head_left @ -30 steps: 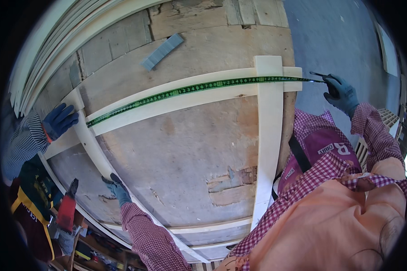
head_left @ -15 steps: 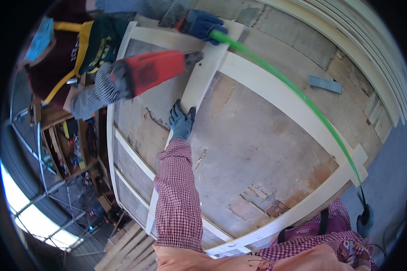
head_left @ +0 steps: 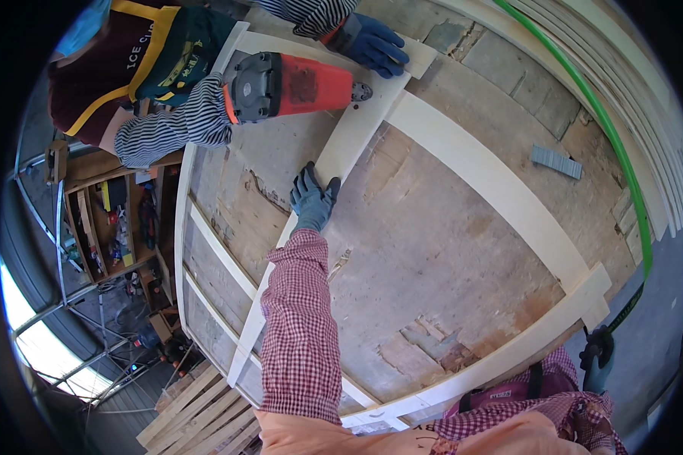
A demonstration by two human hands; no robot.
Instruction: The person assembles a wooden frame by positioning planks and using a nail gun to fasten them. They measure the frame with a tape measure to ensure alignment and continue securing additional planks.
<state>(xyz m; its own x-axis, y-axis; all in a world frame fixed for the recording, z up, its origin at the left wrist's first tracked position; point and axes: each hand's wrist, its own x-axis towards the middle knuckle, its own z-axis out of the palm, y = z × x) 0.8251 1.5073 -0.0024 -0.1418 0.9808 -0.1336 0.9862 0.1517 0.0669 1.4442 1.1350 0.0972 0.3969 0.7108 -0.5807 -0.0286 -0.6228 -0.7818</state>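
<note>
A broad, worn plywood tabletop (head_left: 432,227) with splintered patches fills the middle of the view. On it lies a frame of pale wooden slats (head_left: 497,186), crossing one another and bowed by the wide lens. At upper left a co-worker (head_left: 121,64) in a dark apron with yellow trim leans in. At upper right is a stack of long pale boards (head_left: 645,98), and at lower left a wooden tool shelf (head_left: 125,258). A green tape measure blade (head_left: 618,136) arcs from the top edge, across the view of the boards, down to the person's right hand (head_left: 598,356). That hand, gloved and near the frame's right corner, is curled closed around the blade's lower end. A red and black power nailer (head_left: 311,85) meets the co-worker's striped sleeve, its nose over a slat near a joint. The person's gloved left hand (head_left: 313,199) lies on that same slat, fingers loosely spread, pressing rather than grasping. Smallest is a grey strip of staples (head_left: 556,162), lying beyond the frame.
</note>
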